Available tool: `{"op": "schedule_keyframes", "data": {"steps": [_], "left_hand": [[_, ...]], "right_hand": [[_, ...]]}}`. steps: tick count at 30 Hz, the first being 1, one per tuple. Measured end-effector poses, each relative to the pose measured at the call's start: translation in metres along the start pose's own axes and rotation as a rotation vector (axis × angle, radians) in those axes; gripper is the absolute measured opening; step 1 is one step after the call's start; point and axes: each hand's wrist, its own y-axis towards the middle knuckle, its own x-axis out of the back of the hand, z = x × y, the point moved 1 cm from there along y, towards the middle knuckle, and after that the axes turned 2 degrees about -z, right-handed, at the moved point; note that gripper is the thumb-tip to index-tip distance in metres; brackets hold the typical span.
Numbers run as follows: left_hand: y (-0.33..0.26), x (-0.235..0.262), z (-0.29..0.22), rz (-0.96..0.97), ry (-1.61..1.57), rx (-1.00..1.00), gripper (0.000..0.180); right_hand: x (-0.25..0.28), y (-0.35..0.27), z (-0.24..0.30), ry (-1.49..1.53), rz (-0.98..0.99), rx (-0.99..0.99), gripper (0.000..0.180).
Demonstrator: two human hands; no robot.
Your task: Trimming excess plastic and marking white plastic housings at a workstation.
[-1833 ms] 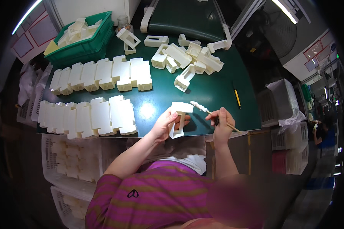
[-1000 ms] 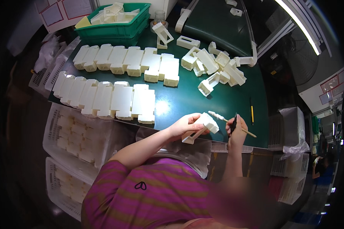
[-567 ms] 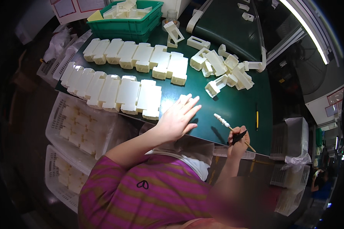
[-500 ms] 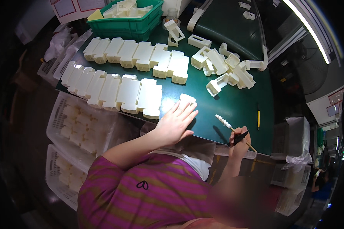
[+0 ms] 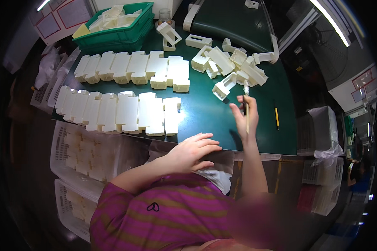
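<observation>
My left hand (image 5: 194, 151) lies at the table's front edge, fingers stretched out, with nothing in it. My right hand (image 5: 248, 115) reaches over the table, closed around a thin wooden stick (image 5: 247, 119) with a white wrapped tip. The thumb and some fingers stand partly apart from the stick. That tip is close to a jumbled pile of white plastic housings (image 5: 222, 60); whether it touches one I cannot tell. Something dark shows in the right palm, mostly hidden. Left of my hands, white housings stand in a back row (image 5: 138, 67) and a front row (image 5: 125, 111).
A green crate (image 5: 113, 35) of white parts stands at the back left, near a glass jar (image 5: 164, 17). The conveyor belt (image 5: 230, 23) runs behind the pile. A yellow pencil-like tool (image 5: 276, 118) lies at the right. Plastic baskets (image 5: 56, 154) of parts stand below left.
My left hand has let go of a white housing and drawn back to the table edge. A housing now ends the front row. My right hand has moved forward to the pile with the stick.
</observation>
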Motion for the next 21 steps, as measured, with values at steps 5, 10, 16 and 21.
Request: {"op": "schedule_keyframes", "data": {"steps": [5,10,16,21], "left_hand": [[0.007,-0.022,0.004,0.024,-0.082,-0.047,0.044],[-0.002,-0.017,0.004,-0.484,0.194,0.079,0.076],[0.034,-0.007,0.029,-0.335,-0.441,0.087,0.068],[0.044,-0.041,0.059,-0.062,-1.686,0.587,0.058]], "right_hand": [[-0.042,0.031,-0.016,-0.308,0.084,0.199,0.031],[-0.004,-0.011,0.037,0.305,0.077,-0.226,0.018],[0.028,-0.049,0.063,0.628,0.122,-0.428,0.015],[0.056,-0.06,0.034,0.419,0.027,-0.393,0.021]]}}
